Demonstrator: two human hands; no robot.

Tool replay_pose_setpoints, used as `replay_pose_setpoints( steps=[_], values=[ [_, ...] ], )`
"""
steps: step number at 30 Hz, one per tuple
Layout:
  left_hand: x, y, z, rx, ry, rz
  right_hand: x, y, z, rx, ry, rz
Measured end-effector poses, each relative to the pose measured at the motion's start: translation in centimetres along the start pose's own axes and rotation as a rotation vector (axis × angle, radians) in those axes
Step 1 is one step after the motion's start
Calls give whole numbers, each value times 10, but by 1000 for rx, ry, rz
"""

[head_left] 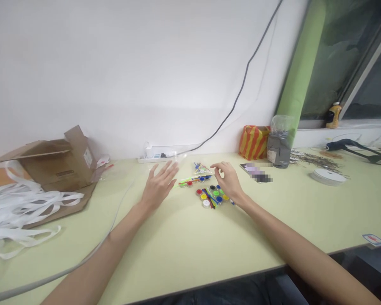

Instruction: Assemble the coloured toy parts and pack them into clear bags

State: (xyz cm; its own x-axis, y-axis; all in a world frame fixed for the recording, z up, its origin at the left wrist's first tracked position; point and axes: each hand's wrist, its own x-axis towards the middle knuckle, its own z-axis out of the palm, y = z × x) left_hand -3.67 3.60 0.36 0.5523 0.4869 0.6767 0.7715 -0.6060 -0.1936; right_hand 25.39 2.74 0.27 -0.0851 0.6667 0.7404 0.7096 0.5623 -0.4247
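My left hand (159, 185) is spread over the table, palm down, with its fingertips at the left end of a row of thin coloured sticks (193, 181) and small round pieces. My right hand (227, 180) is curled, thumb and forefinger together at the end of a thin black stick (206, 176). Below it lies a group of round coloured discs (216, 193) in red, yellow, green, blue, black and white, with more coloured sticks among them. My right hand partly covers this group. Just behind the row sits a clear bag (200, 168) of small colourful parts.
A cardboard box (60, 165) and heaped white ribbon (28, 203) occupy the left. A grey cable (114, 220) crosses my left forearm. At the back are a power strip (155, 159) and a striped bag (252, 142); rightward, a phone (257, 173) and a white spool (328, 176).
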Motion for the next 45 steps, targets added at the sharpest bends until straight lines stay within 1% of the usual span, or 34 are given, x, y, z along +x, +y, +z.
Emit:
replay_pose_setpoints(
  steps=[1, 3, 6, 8, 10, 14, 20, 24, 28, 33, 36, 38, 40, 43, 45],
  values=[
    [2, 5, -3, -6, 31, 90, 0, -3, 0, 42, 30, -32],
    [4, 13, -8, -2, 70, 218, 0, -9, 0, 116, 85, -72],
    [5, 22, -12, 29, 101, 338, -2, -17, -2, 181, 166, -95],
    [7, 27, -16, 47, 121, 405, -2, -22, -4, 181, 204, -120],
    [9, 31, -20, 54, 144, 452, -2, -26, -6, 154, 203, -146],
    [12, 38, -25, 50, 157, 496, -1, -28, -4, 119, 110, -127],
    [13, 40, -24, 15, 144, 524, -4, -20, 5, 58, 47, -24],
    [13, 40, -23, -17, 151, 518, -6, -14, 11, 76, 15, -3],
    [14, 43, -24, -85, 157, 502, -7, -13, 15, 113, 41, 17],
    [15, 47, -25, -27, 175, 548, -6, -14, 15, 157, 113, 58],
    [14, 48, -24, 10, 190, 576, -6, -14, 15, 172, 101, 56],
    [14, 48, -24, 16, 177, 571, -6, -14, 14, 178, 92, 37],
    [13, 48, -24, 10, 147, 527, -5, -15, 13, 180, 109, 17],
    [12, 50, -24, -42, 98, 403, -4, -19, 8, 178, 176, -2],
    [11, 50, -22, -107, 126, 295, -4, -24, 3, 175, 219, -8]
  ],
)
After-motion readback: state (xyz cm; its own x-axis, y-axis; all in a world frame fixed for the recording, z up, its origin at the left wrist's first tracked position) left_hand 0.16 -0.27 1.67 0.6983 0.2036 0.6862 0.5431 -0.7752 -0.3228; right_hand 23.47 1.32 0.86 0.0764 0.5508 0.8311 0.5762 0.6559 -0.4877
